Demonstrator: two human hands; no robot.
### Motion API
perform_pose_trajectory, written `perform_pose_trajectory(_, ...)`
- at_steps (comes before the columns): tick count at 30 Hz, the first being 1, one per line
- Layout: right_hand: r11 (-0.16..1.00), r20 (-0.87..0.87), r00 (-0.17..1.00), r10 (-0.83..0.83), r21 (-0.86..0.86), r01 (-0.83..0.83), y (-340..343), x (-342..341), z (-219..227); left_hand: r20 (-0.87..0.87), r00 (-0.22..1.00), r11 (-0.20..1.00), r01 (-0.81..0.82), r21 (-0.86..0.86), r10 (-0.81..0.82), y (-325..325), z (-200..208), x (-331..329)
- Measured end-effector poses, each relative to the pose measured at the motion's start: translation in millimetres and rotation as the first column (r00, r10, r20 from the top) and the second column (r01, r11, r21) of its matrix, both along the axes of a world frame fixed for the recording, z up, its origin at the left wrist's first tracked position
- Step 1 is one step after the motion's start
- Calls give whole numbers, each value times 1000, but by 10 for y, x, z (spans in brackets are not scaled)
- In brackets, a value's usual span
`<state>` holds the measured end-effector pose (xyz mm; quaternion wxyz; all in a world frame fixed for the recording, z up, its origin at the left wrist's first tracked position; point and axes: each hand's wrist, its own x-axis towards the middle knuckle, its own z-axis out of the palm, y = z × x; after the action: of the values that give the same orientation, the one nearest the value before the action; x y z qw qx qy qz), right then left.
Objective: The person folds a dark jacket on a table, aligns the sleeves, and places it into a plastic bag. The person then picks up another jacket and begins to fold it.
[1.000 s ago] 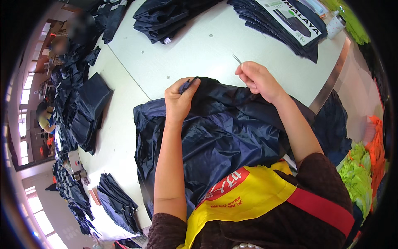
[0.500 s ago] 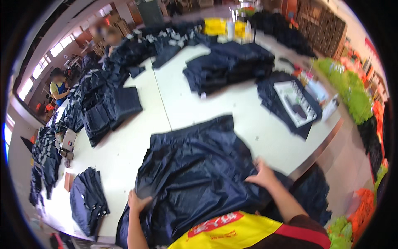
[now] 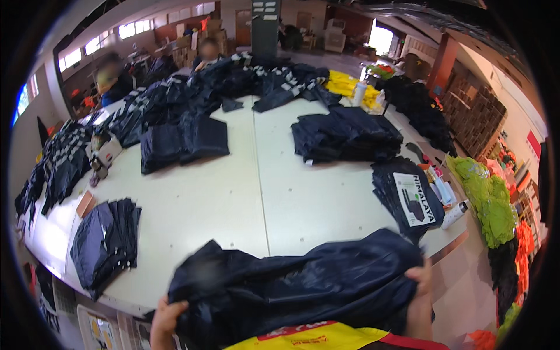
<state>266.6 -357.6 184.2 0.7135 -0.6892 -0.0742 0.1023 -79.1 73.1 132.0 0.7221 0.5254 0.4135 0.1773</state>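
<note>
A dark navy, shiny rain garment [image 3: 297, 280] is bunched widthwise along the near edge of the white table [image 3: 221, 216]. My left hand [image 3: 167, 319] grips its left end, thumb on top. At the right end my right hand [image 3: 421, 283] has its fingers curled round the cloth, partly hidden by it. The middle of the garment sags between the hands in loose creases, in front of my yellow apron [image 3: 315, 339].
Folded dark garments lie in a left pile [image 3: 108, 242], a centre-left stack [image 3: 184, 143] and a taller right stack [image 3: 347, 134]. A printed package sheet [image 3: 414, 199] and a white bottle [image 3: 455, 214] sit at the right. Beyond the table, a person [image 3: 207, 55] stands among dark clothing.
The garment was spread fairly flat with my hands resting open on its sides. Now both hands hold its ends and its far part is drawn nearer. The view has tilted up.
</note>
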Motion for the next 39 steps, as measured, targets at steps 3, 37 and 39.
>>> perform_pose_trajectory(3, 918, 398, 904, 154, 281, -280, 214, 577, 390, -59, 984, 839, -112, 533, 168, 350, 446, -206)
perform_pose_trajectory(37, 437, 364, 390, 846, -892, -114, 1942, -2, -2171, -558, 768, 121, 551, 826, 314, 2354, -1947, 85)
perform_pose_trajectory(39, 450, 371, 455, 809, -890, -75, 1496, 63, -2138, -626, 735, 86, 628, 773, 259, 2211, -1917, 57)
